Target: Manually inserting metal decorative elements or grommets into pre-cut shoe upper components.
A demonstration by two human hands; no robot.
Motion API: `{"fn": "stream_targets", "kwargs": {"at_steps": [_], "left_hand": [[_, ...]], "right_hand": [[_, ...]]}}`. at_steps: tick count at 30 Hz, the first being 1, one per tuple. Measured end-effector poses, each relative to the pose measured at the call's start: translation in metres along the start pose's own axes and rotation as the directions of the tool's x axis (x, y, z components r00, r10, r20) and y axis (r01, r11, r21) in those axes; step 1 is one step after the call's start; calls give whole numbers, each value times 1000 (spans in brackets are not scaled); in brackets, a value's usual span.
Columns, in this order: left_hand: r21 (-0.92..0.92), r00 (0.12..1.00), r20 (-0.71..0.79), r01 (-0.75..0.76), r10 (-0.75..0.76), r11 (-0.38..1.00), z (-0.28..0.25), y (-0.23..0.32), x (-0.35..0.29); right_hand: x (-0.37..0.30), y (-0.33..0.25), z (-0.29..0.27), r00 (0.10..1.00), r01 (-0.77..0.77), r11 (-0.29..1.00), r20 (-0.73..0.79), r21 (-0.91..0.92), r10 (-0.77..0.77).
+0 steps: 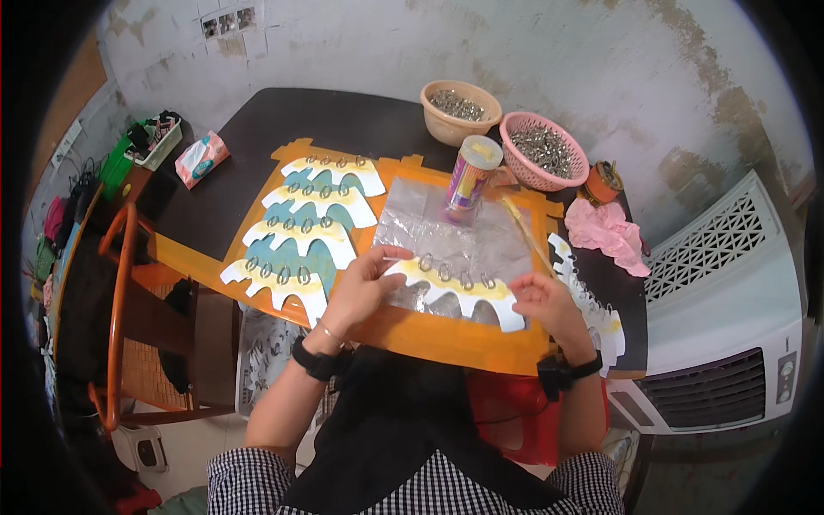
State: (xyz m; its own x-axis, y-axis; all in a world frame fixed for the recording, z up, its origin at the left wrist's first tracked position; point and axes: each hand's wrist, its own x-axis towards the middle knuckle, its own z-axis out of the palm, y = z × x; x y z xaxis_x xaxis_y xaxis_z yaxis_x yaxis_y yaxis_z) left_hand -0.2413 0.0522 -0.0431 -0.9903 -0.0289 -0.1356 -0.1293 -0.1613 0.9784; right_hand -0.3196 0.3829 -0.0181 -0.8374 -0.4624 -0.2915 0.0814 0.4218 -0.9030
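A white scalloped card strip (468,300) with a yellow smeared band is held low over the orange-taped work area. Several metal rings stand in a row along its upper edge. My left hand (365,287) pinches its left end, and my right hand (549,305) has its fingertips closed at the right end. Beneath the strip lies a clear plastic sheet (421,210). To the left, several similar strips with rings (300,232) lie overlapped in a column on a teal surface. A brush with yellowish smears (524,225) rests right of the sheet.
A tall jar with a purple label (468,184) stands behind the sheet. Metal pieces fill a peach bowl (438,129) and a pink basket (515,154). Pink cloth (605,233) and more white strips (592,296) lie right. An air cooler (721,335) stands beside the table; a chair (116,326) is left.
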Motion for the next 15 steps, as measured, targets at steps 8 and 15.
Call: {"fn": "stream_targets", "kwargs": {"at_steps": [8,15], "left_hand": [[-74,999,-30,-12,10,997,9,-8,-33],[-172,998,-45,-50,43,984,16,-16,-34]], "right_hand": [[4,-22,40,964,265,964,16,-4,-265],[57,-26,101,890,422,899,136,119,-436]]}}
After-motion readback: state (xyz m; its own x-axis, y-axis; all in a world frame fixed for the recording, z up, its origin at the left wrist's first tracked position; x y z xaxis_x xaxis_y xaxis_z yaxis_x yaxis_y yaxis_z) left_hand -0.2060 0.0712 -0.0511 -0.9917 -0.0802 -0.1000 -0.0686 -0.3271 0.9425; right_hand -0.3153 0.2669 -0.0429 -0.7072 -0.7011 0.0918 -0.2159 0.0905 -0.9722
